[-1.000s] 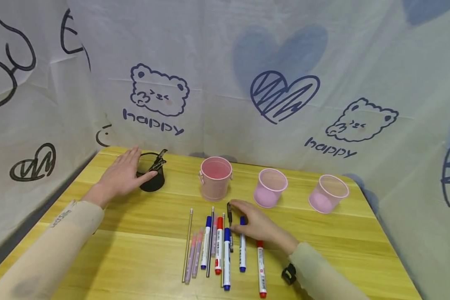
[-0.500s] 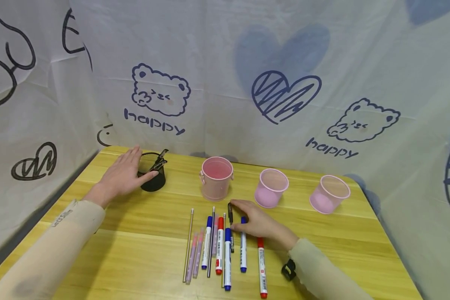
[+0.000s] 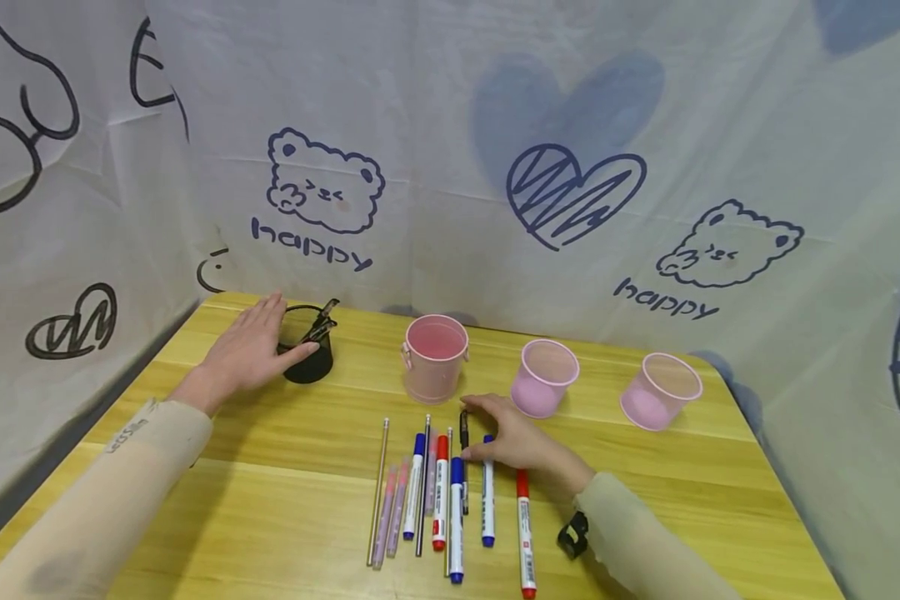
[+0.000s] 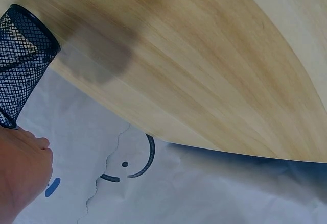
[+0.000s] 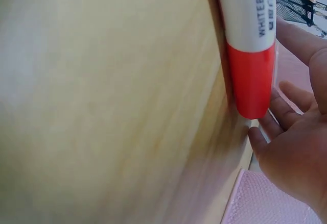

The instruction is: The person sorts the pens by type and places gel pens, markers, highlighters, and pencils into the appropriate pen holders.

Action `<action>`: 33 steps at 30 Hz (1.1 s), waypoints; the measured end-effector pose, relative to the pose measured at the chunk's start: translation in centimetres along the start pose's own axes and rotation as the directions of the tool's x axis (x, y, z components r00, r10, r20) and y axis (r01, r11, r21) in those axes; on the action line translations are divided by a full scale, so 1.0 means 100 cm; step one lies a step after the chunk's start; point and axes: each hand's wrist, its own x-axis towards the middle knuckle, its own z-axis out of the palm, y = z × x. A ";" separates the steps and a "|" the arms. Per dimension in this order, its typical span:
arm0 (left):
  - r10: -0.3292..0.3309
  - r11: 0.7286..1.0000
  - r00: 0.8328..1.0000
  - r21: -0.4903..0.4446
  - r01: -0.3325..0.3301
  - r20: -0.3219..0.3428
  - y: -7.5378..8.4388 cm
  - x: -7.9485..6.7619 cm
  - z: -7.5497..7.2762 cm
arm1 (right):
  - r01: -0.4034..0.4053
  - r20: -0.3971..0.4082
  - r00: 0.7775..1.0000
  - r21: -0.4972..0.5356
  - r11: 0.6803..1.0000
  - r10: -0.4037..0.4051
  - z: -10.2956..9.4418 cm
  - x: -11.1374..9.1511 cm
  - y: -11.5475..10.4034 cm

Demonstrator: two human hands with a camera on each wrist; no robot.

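My left hand [image 3: 243, 350] lies against the left side of a black mesh pen holder [image 3: 309, 365], its fingers straight and the thumb across the front. Two black pens [image 3: 324, 321] lean in that holder. In the left wrist view the mesh holder [image 4: 30, 55] stands above part of the hand [image 4: 23, 170]. My right hand [image 3: 525, 443] pinches a black pen [image 3: 464, 432] lying on the table, with index finger and thumb at its upper part. The right wrist view has a red-capped whiteboard marker [image 5: 250, 78] close up, beside the right hand [image 5: 301, 147]; the pen itself is hidden there.
Blue markers [image 3: 488, 500], red markers [image 3: 440, 492], pencils [image 3: 378, 492] and pink pens [image 3: 397, 508] lie in the middle of the wooden table [image 3: 285, 517]. Behind them stand a pink bucket [image 3: 432, 375] and two pink mesh cups [image 3: 537, 396]. A printed cloth [image 3: 450, 100] hangs behind.
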 end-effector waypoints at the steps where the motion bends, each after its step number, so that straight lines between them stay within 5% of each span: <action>1: 0.000 1.000 1.000 -0.001 0.000 0.001 0.000 0.000 0.000 | -0.002 -0.007 1.000 0.022 1.000 0.002 0.000 0.000 0.000; 12: -0.001 1.000 1.000 0.007 0.001 -0.001 0.002 0.001 -0.002 | 0.062 -0.114 0.993 0.170 0.983 -0.043 -0.002 -0.006 -0.009; 20: -0.002 1.000 1.000 0.011 0.002 -0.005 0.000 0.001 -0.001 | 0.044 -0.132 0.991 0.430 0.902 0.014 0.003 -0.008 -0.018; 26: -0.004 1.000 1.000 0.001 0.004 -0.010 -0.002 0.001 0.001 | 0.022 -0.163 0.984 0.500 0.866 0.069 0.004 -0.011 -0.025; 33: -0.003 1.000 1.000 -0.008 0.002 -0.021 -0.002 0.001 0.002 | 0.037 -0.195 0.978 0.510 0.859 0.074 0.004 -0.014 -0.028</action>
